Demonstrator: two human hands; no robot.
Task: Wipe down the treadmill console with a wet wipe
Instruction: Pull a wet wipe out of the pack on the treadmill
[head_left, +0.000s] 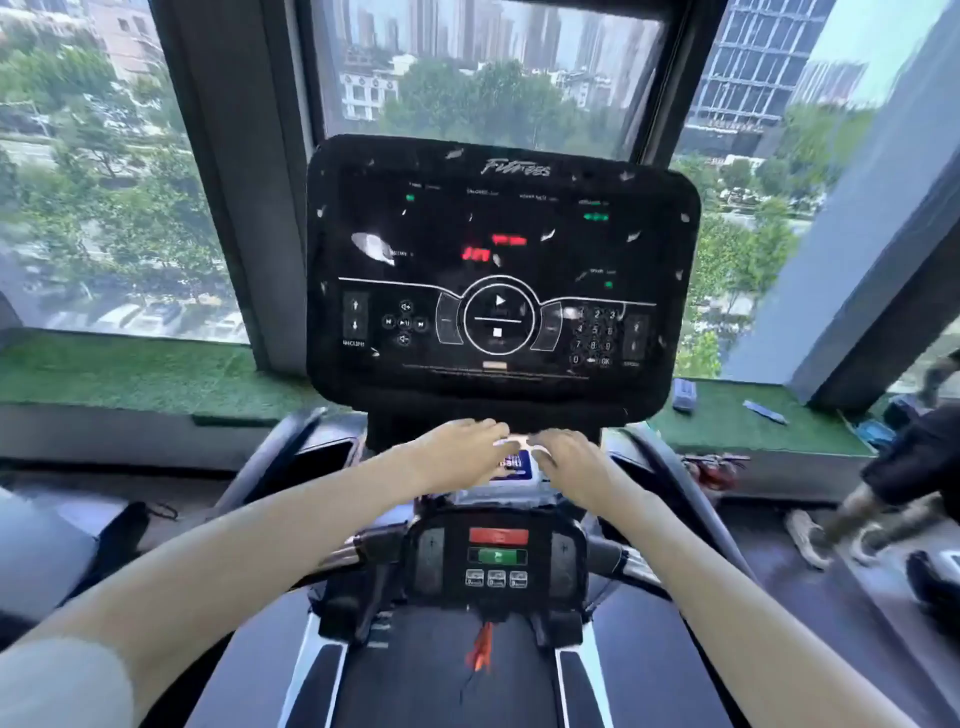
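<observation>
The black treadmill console (498, 208) stands upright ahead of me, its glossy face dotted with white smudges and lit red and green digits. Below it, on the ledge under the screen, lies a wet wipe pack (511, 470) with a blue and white label. My left hand (457, 452) and my right hand (566, 460) rest on top of the pack from either side, fingers meeting at a white bit near its opening. Whether either hand pinches a wipe is hidden by the fingers. A lower control panel (497, 556) with red and green buttons sits nearer to me.
Green turf ledges (130, 374) run under the windows on both sides; small blue items (683, 395) lie on the right ledge. A person's legs and shoes (831, 535) are at the right. An orange safety clip (482, 652) hangs below the panel above the belt.
</observation>
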